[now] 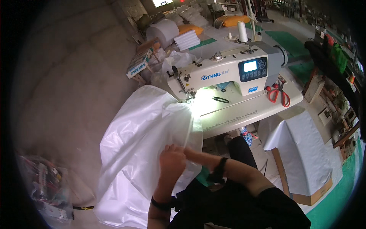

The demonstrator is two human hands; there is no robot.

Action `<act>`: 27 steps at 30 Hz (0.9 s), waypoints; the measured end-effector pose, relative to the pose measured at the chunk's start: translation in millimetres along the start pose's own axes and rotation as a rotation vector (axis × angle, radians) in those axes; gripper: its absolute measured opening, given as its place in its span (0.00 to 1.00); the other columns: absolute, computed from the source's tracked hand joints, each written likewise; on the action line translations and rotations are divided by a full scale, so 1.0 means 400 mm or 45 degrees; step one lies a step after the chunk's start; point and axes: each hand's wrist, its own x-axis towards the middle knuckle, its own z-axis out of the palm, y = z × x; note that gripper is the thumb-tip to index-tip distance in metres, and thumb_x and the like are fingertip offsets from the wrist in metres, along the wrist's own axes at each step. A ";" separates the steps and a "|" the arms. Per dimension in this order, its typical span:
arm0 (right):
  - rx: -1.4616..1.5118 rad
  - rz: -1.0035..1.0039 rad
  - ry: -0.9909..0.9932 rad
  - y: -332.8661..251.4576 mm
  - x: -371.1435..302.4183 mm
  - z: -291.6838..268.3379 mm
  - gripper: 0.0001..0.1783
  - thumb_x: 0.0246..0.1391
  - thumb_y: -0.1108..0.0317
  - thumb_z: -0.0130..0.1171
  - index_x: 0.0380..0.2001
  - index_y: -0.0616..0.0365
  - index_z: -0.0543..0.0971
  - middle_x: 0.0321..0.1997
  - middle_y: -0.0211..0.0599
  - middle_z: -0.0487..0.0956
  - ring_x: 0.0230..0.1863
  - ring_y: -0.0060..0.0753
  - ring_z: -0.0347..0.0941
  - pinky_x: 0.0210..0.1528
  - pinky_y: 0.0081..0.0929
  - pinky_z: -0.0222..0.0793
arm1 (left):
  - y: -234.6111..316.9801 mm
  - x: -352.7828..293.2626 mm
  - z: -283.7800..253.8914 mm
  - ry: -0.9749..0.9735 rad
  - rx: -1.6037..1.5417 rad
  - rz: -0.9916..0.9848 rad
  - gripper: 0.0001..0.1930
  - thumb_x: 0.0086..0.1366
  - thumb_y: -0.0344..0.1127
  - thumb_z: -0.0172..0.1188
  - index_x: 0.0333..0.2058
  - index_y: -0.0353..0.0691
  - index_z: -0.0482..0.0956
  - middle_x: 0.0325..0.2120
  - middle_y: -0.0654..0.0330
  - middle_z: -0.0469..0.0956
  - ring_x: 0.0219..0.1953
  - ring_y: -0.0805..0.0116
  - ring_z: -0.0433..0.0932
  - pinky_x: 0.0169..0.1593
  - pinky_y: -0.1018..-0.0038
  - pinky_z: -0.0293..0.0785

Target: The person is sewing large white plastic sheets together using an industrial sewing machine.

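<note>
A large white glossy sheet [137,126], thin and creased, hangs over the left end of a sewing machine [217,74]. Its upper part lies beneath the lit needle area, and the rest drapes down beside me. Over the sheet's lower right part, my left hand [171,162] is closed in a fist; what it grips, if anything, is hidden. Right up against it is my right hand [195,155], reaching across from the right. Its fingertips disappear behind my left hand. Dark bands circle both wrists.
Black thread snips [220,100] lie on the machine bed, with red-handled scissors [279,97] at its right. A white thread cone [242,32] stands behind. A silvery-white sheet [301,152] covers a box at right. A clear bag of parts [47,187] sits lower left.
</note>
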 end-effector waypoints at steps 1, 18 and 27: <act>-0.134 -0.050 -0.116 0.041 -0.008 0.057 0.12 0.54 0.68 0.50 0.40 0.63 0.75 0.33 0.40 0.77 0.31 0.36 0.76 0.32 0.32 0.72 | 0.008 0.007 0.014 -0.077 0.029 -0.047 0.06 0.52 0.31 0.53 0.27 0.35 0.75 0.35 0.51 0.77 0.41 0.51 0.75 0.45 0.59 0.70; -0.298 0.061 0.162 0.111 -0.073 -0.180 0.21 0.52 0.58 0.56 0.41 0.66 0.74 0.33 0.44 0.78 0.35 0.35 0.76 0.37 0.31 0.70 | -0.037 -0.051 0.199 0.044 -0.059 0.157 0.14 0.45 0.31 0.54 0.32 0.33 0.78 0.48 0.51 0.71 0.57 0.48 0.63 0.59 0.47 0.52; 0.098 0.316 -0.295 0.022 -0.116 -0.228 0.17 0.57 0.61 0.50 0.40 0.63 0.76 0.32 0.33 0.76 0.33 0.25 0.72 0.33 0.25 0.68 | -0.091 -0.045 0.116 0.177 0.033 0.080 0.14 0.45 0.27 0.55 0.34 0.31 0.77 0.46 0.52 0.73 0.56 0.49 0.65 0.59 0.60 0.59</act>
